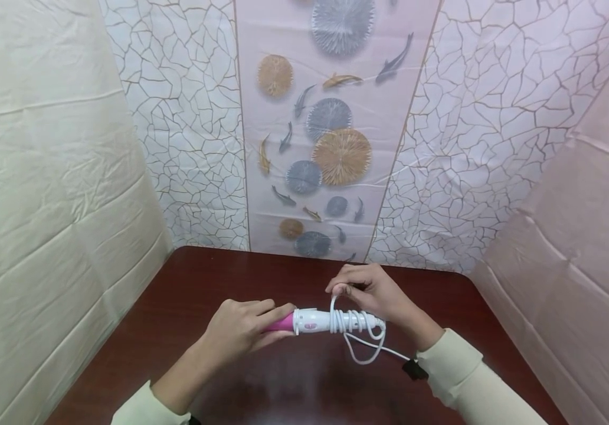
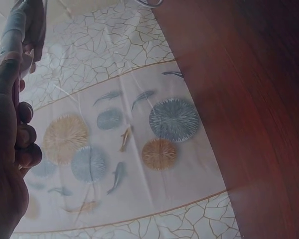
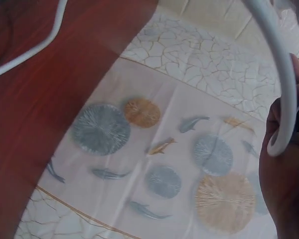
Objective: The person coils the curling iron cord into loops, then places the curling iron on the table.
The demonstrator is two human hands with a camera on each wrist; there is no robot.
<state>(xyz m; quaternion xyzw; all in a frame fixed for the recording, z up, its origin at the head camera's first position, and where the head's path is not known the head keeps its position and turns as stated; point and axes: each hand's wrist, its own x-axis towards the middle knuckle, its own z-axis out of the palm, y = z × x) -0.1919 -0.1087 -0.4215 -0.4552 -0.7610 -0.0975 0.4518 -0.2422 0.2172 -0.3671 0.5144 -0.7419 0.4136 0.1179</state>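
My left hand [image 1: 243, 324] grips the pink end of a pink-and-white hair styling iron [image 1: 312, 321], held level above the table. Several turns of its white power cord [image 1: 340, 322] wrap around the white handle. Just above those turns, my right hand [image 1: 370, 289] pinches a raised stretch of the cord between thumb and fingers. Loose cord loops below the handle end. In the left wrist view, curled fingers [image 2: 27, 137] hold the iron [image 2: 14, 32], whose far part is blurred. A thick bend of cord [image 3: 285, 79] passes close in front of the right hand [image 3: 289, 189] in the right wrist view.
Beneath both hands is a dark red-brown table [image 1: 262, 383]. A patterned sheet [image 1: 198, 147] with fish and round motifs hangs behind its far edge. Pale cloth walls [image 1: 44, 206] stand at both sides. A dark band [image 1: 415, 369] shows at the right wrist.
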